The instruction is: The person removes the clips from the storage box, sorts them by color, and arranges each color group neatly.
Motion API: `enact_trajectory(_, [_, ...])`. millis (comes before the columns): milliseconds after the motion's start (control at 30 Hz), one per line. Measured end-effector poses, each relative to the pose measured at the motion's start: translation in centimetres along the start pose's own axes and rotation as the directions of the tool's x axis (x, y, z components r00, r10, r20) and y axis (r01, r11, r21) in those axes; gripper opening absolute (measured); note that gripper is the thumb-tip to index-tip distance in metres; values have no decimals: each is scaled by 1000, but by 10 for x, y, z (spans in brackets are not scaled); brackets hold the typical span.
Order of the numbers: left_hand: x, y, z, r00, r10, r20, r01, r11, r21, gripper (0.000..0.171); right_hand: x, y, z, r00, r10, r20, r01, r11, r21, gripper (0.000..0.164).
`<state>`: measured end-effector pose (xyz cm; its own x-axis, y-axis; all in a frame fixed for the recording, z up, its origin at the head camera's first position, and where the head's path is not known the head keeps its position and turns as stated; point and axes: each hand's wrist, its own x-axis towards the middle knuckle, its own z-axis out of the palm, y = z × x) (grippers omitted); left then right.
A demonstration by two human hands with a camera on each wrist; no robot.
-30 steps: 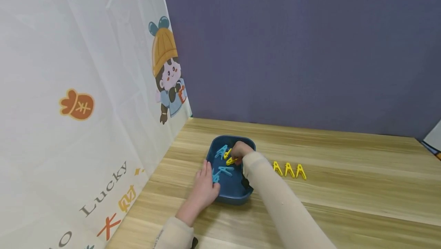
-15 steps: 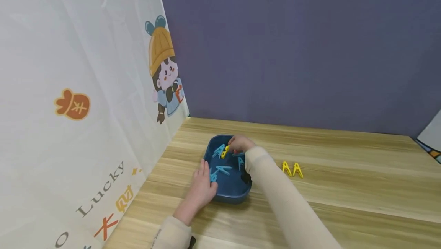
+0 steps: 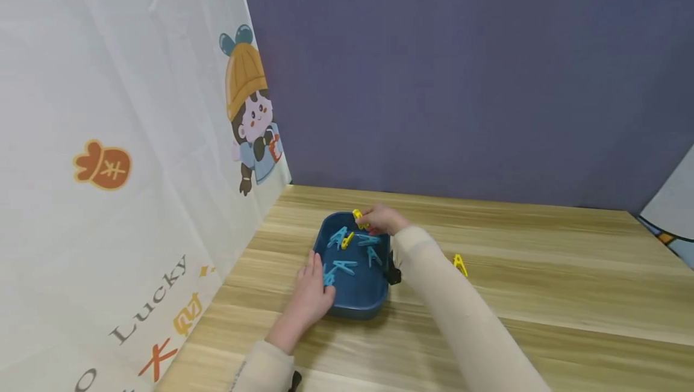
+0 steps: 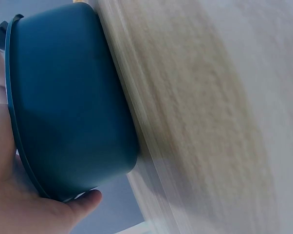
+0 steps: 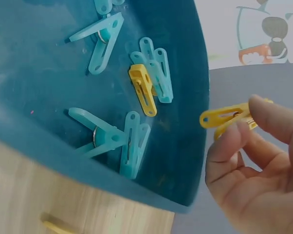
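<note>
Item, right hand [image 3: 384, 219]: on my right-wrist feed, thumb and forefinger pinch one yellow clip [image 5: 222, 112]. From the head view I place that clip at the far end of the bin, around its rim; whether it is past the edge I cannot tell from there.

Item, left hand [image 3: 310, 291]: grips the bin's left rim, thumb over the edge, fingers along the outer side.

Item, bin [image 3: 358, 306]: one, dark blue, rounded corners, upright on the worktop [image 3: 542, 283].

Contents: at least five light blue clips [image 5: 106, 54], scattered on the floor of the bin, one lying near the left hand's thumb; one yellow clip in the bin [image 5: 143, 90], just beside a blue one towards the far end.

Item, loose yellow clip [image 3: 460, 264]: one, on the worktop to the right of the bin, near the right sleeve [image 3: 461, 314].

Surroundings: pale wood-grain worktop; dark purple-grey panel [image 3: 434, 79] behind; white sheet [image 3: 152, 157] at the left, printed with a capped cartoon figure and the word "Lucky".
</note>
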<state>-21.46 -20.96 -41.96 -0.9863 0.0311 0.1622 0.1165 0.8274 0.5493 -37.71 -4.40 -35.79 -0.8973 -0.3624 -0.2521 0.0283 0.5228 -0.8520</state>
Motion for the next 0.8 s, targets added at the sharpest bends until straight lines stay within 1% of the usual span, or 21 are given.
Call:
enact_trajectory(133, [0, 1, 0, 1000, -1, -1, 1, 1000, 0, 70, -4, 1, -7, 1000, -14, 21, 13, 1000, 17, 27])
enact_trajectory(233, [0, 1, 0, 1000, 2, 1, -2, 1000, 4, 69, -8, 3, -12, 1000, -15, 18, 15, 999, 37, 27])
enact_trajectory(367, [0, 0, 0, 1000, -2, 2, 2, 1000, 5, 70, -13, 4, -19, 999, -52, -14, 52, 998, 39, 27])
enact_trajectory(467, [0, -1, 0, 1000, -5, 0, 5, 1000, 1, 70, -17, 5, -24, 995, -94, -41, 96, 994, 46, 26])
enact_trajectory(533, [0, -1, 0, 1000, -3, -2, 3, 1000, 3, 70, -19, 6, -28, 993, -105, -61, 109, 992, 59, 25])
enact_trajectory(667, [0, -2, 1, 1000, 9, -13, -9, 1000, 14, 69, -25, 12, -38, 991, -96, -97, 101, 994, 49, 26])
enact_trajectory(800, [0, -2, 1, 1000, 9, -18, -9, 1000, 7, 70, -31, 22, -51, 992, -90, -90, 100, 988, 116, 28])
